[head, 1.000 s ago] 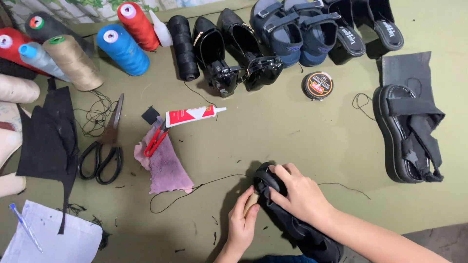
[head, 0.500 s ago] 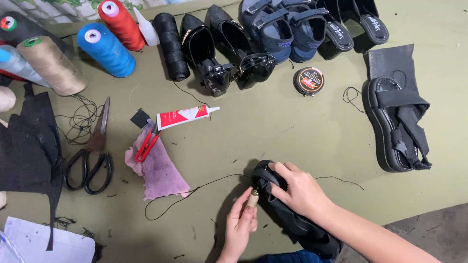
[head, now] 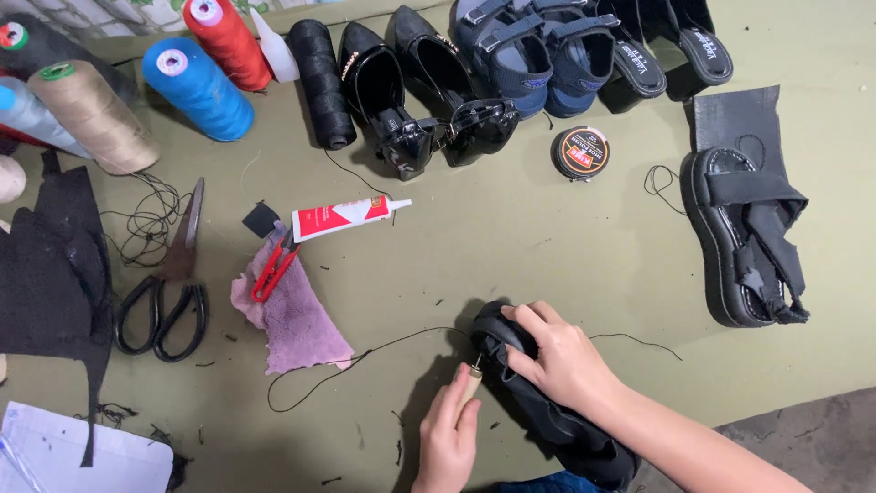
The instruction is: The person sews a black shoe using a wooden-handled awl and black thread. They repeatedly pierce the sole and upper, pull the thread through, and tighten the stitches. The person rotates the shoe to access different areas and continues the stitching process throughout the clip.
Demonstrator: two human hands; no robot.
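Right hand (head: 561,361) clamps a black sandal (head: 547,402) down at the near edge of the table (head: 547,237), w/ left hand (head: 452,434) gripping a wooden-handled awl (head: 471,382) pushed against its side. Awl could slip off the sole & jab the right fingers, or the black thread (head: 365,356) could snag. Table's olive-green, littered w/ thread spools, scissors (head: 169,292), glue tube (head: 347,217), other shoes.

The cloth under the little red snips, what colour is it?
The cloth is pale purple-pink, seen in the head view, with the red snips lying on it.
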